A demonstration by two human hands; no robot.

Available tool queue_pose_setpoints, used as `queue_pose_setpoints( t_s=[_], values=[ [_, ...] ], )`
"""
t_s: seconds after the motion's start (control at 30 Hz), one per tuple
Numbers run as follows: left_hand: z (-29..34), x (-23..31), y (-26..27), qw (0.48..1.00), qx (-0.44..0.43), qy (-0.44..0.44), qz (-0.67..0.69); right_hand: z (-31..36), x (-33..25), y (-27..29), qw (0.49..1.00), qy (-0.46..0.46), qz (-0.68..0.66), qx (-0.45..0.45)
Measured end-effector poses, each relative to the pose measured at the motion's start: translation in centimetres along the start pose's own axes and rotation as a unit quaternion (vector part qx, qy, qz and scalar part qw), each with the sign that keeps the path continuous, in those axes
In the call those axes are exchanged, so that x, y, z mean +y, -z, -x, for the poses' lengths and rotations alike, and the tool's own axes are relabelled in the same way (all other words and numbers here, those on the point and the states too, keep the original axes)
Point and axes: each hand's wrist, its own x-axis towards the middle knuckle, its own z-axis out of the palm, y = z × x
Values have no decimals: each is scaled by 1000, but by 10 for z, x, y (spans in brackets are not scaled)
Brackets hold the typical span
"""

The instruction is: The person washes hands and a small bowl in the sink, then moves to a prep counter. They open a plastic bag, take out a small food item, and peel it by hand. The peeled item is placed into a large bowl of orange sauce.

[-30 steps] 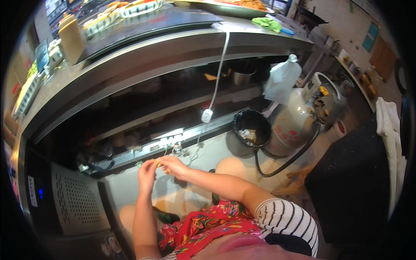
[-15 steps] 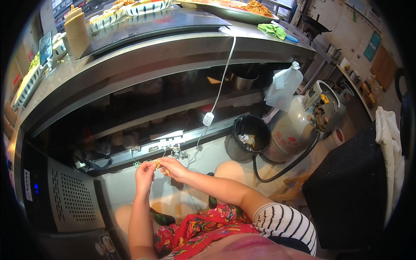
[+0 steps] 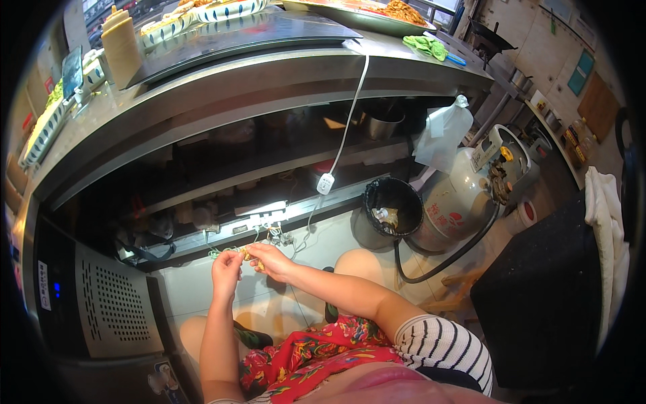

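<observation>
My left hand (image 3: 226, 271) and my right hand (image 3: 272, 261) meet above the tiled floor, in front of the counter's lower shelf. Between their closed fingertips is a small yellowish-brown piece (image 3: 247, 255), too small to name. More of the same colour shows under my right fingers. The left thumb and fingers pinch toward the piece, and the right hand wraps round it from the other side. Just beyond my hands, several plugs and cables are bunched at a lit power strip (image 3: 268, 220). A red floral apron (image 3: 303, 360) covers my lap.
A black-lined bin (image 3: 389, 214) stands ahead to the right, beside a grey gas cylinder (image 3: 447, 205) with a black hose. A white cable with an inline socket (image 3: 325, 183) hangs from the steel counter (image 3: 269, 71). A perforated metal appliance (image 3: 118, 299) is at left, a black-covered block (image 3: 538, 289) at right.
</observation>
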Motion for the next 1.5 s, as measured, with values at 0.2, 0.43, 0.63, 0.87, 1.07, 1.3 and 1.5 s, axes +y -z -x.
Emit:
queue_pose_setpoints(
  t_s=[0.2,0.43,0.63,0.87,1.07,1.3,1.5],
  values=[
    [0,-3,1,1000,-3,-4,5,1,1,1,1000,6,2,-7],
    [1,-3,2,1000,-5,5,14,0,2,-1,1000,1,-5,-10],
    [1,-3,0,1000,-11,8,3,-1,2,0,1000,0,-8,0],
    [1,-4,-3,1000,-12,18,-12,0,3,1,1000,4,-5,-5],
    [1,-7,0,1000,-10,28,-3,1,3,-1,1000,1,-7,-6],
    [1,-10,0,999,-14,19,23,1,3,1,1000,-1,-3,-9],
    [0,-7,-1,1000,-9,11,19,-2,2,2,1000,1,-4,-14]
  ],
)
